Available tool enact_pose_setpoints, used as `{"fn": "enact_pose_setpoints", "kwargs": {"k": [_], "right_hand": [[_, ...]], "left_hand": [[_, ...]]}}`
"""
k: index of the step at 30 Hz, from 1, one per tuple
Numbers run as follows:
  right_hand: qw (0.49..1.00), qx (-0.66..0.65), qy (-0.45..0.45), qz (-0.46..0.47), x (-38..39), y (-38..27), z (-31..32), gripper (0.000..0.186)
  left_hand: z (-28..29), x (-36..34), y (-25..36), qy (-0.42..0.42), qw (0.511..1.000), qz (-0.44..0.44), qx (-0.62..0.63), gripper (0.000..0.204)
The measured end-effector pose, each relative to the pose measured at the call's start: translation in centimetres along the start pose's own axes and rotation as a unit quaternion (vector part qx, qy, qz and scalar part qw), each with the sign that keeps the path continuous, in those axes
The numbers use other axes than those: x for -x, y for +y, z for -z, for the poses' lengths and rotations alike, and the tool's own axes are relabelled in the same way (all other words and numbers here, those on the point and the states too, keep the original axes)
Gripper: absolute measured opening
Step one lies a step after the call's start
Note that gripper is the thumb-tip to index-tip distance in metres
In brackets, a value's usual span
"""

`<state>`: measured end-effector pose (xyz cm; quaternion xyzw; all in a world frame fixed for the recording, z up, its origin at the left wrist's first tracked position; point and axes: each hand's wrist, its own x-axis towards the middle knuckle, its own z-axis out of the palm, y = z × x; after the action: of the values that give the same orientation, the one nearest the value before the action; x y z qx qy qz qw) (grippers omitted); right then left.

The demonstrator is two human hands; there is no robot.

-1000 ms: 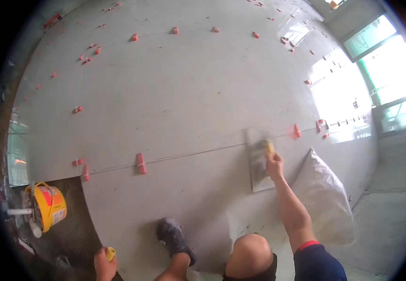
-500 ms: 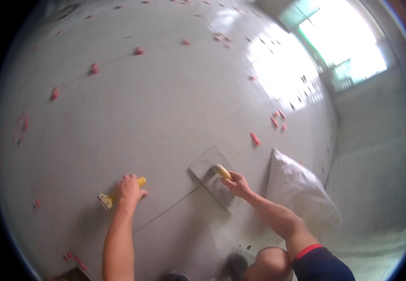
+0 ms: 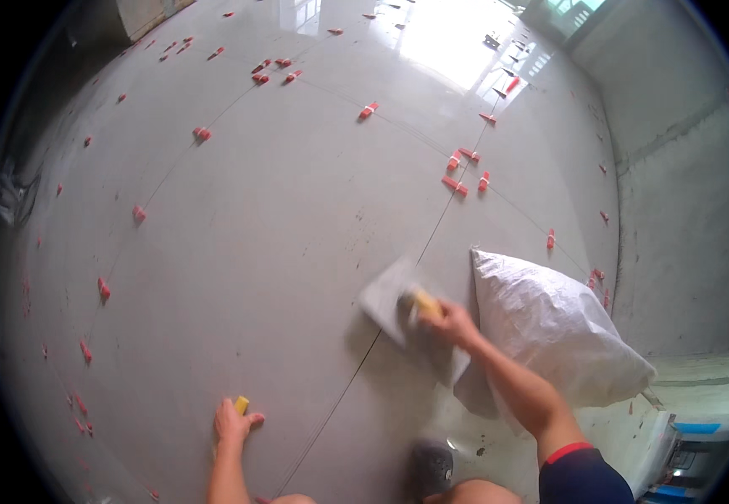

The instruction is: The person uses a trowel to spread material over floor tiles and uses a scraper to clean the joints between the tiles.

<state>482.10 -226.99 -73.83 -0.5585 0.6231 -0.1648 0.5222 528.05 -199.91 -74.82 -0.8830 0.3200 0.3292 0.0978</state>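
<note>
My right hand (image 3: 457, 326) is closed round the yellow handle of a flat rectangular grout float (image 3: 391, 290). The float is smeared by motion and lies over or just above the grey tiled floor (image 3: 238, 252), across a dark joint line. Lower left, my left hand (image 3: 231, 424) grips a yellow-handled scraper (image 3: 242, 405). Only the end of its handle shows clearly; the blade is hidden.
To the right of my right arm lies a full white woven sack (image 3: 553, 336). Red levelling wedges (image 3: 457, 185) stand along the tile joints. A grey wall (image 3: 675, 185) rises at the right. My dark shoe (image 3: 430, 466) is at the lower edge.
My view has swung, so the floor and wedges appear shifted. The float sits slightly further right and is blurred. My left hand with the scraper is lower in view.
</note>
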Motion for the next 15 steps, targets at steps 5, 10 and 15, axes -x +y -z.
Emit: {"fn": "enact_pose_setpoints", "kwargs": {"k": [5,10,15], "right_hand": [[0.987,-0.143,0.017,-0.076,3.7,-0.4,-2.9,0.034],[0.956,-0.253,0.137,-0.054,-10.6,-1.4,0.4,0.023],[0.886,-0.312,0.342,0.011,-21.5,-6.0,8.8,0.026]], "left_hand": [[-0.5,0.0,-0.1,0.019,1.000,0.006,0.000,0.083],[-1.6,-1.5,-1.5,0.007,1.000,0.013,-0.002,0.085],[-1.8,-1.2,1.0,-0.010,1.000,0.012,0.014,0.085]]}}
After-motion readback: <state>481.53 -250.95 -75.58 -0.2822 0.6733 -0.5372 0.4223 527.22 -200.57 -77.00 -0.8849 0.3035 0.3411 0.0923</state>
